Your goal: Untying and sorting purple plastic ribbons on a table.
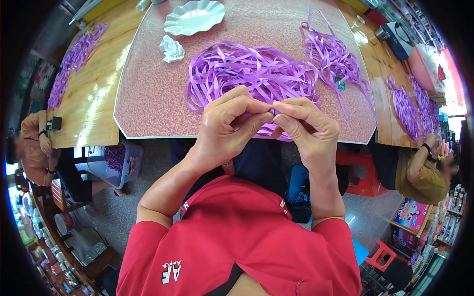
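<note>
In front of my chest, at the table's near edge, both hands come together fingertip to fingertip. My left hand point(228, 118) pinches thumb against forefinger, and my right hand point(310, 128) does the same, facing it. Between them shows a small bit of purple ribbon point(272, 112); its details are mostly covered by the fingers. Just beyond my hands lies a large tangled heap of shiny purple ribbons point(247, 69), flat and looped. Farther right, a smaller loose bunch of purple ribbons point(335, 59) trails toward the table's right edge.
A white scalloped plate point(195, 18) and crumpled white paper point(172, 49) lie on the speckled pink tabletop point(148, 98). Co-workers sit left point(37, 143) and right point(419, 172), near more purple ribbons point(406, 108). A plastic bin point(132, 165) and red stool point(363, 175) stand below.
</note>
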Demonstrator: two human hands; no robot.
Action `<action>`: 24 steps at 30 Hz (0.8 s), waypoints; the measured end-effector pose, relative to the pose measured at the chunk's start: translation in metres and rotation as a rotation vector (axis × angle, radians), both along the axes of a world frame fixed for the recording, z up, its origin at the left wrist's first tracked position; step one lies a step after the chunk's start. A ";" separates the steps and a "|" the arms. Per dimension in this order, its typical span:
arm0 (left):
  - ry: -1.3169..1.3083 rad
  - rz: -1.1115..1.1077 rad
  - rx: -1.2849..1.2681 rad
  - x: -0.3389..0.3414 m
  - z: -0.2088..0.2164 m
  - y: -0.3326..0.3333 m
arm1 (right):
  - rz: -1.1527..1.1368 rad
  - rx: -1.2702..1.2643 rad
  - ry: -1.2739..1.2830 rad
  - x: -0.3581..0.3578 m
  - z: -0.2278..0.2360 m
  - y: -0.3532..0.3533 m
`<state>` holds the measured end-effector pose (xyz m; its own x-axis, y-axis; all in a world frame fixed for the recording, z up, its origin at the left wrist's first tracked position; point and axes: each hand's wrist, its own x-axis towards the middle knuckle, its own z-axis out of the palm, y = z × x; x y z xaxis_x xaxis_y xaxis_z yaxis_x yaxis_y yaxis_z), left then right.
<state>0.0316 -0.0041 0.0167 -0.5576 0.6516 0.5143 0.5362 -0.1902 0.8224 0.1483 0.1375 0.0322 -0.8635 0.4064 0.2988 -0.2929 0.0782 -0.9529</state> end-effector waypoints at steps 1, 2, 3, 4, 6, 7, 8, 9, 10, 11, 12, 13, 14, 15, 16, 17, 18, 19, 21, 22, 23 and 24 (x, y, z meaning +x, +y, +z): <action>-0.001 -0.001 0.000 0.001 0.001 0.000 | -0.001 0.000 -0.001 0.001 0.000 0.001; -0.008 -0.018 -0.012 0.001 0.002 -0.001 | 0.009 0.001 -0.007 0.003 0.000 0.003; -0.016 -0.034 -0.024 0.001 0.003 -0.001 | 0.019 0.001 -0.014 0.004 0.001 0.004; -0.016 -0.033 -0.025 0.002 0.004 -0.001 | 0.020 0.000 -0.014 0.005 0.001 0.004; -0.021 -0.043 0.001 0.003 0.006 -0.002 | 0.043 -0.133 -0.070 0.006 0.003 0.003; -0.022 -0.044 0.002 0.003 0.005 -0.001 | 0.042 -0.133 -0.070 0.006 0.003 0.003; -0.016 -0.055 0.007 0.003 0.004 -0.001 | 0.044 -0.167 -0.072 0.007 0.004 0.002; -0.011 -0.065 0.012 0.002 0.004 -0.001 | 0.046 -0.201 -0.073 0.007 0.004 0.003; -0.012 -0.065 0.011 0.002 0.005 -0.001 | 0.046 -0.201 -0.074 0.008 0.005 0.003; -0.007 -0.078 0.011 0.002 0.006 -0.002 | 0.042 -0.154 -0.085 0.009 0.007 0.004; -0.002 -0.091 0.010 0.002 0.008 -0.003 | 0.039 -0.107 -0.096 0.009 0.008 0.005; -0.003 -0.091 0.010 0.002 0.009 -0.003 | 0.038 -0.107 -0.097 0.010 0.008 0.007; -0.004 -0.119 0.000 0.001 0.011 -0.004 | 0.044 0.013 -0.051 0.011 0.007 0.009; -0.004 -0.147 -0.010 0.000 0.012 -0.004 | 0.049 0.133 -0.006 0.012 0.007 0.011; -0.005 -0.146 -0.011 0.000 0.012 -0.005 | 0.050 0.132 -0.006 0.013 0.008 0.013; -0.037 -0.199 -0.016 -0.001 0.013 -0.006 | 0.063 0.248 0.035 0.013 0.009 0.015; -0.070 -0.252 -0.022 -0.002 0.014 -0.006 | 0.077 0.364 0.076 0.013 0.010 0.016; -0.071 -0.251 -0.023 -0.004 0.014 -0.006 | 0.079 0.362 0.076 0.013 0.012 0.018; -0.132 -0.367 -0.034 -0.007 0.014 -0.008 | 0.110 0.563 0.186 0.010 0.015 0.019; -0.133 -0.368 -0.034 -0.008 0.015 -0.007 | 0.109 0.562 0.185 0.008 0.015 0.021; -0.157 -0.382 -0.060 -0.009 0.016 -0.007 | 0.109 0.644 0.242 0.006 0.015 0.022; -0.181 -0.395 -0.085 -0.010 0.017 -0.007 | 0.110 0.725 0.300 0.003 0.014 0.024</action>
<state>0.0214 -0.0108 0.0333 -0.3339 0.8685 0.3663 0.2818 -0.2789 0.9181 0.1514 0.1615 0.0462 -0.7280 -0.0615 0.6828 -0.5715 0.6046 -0.5549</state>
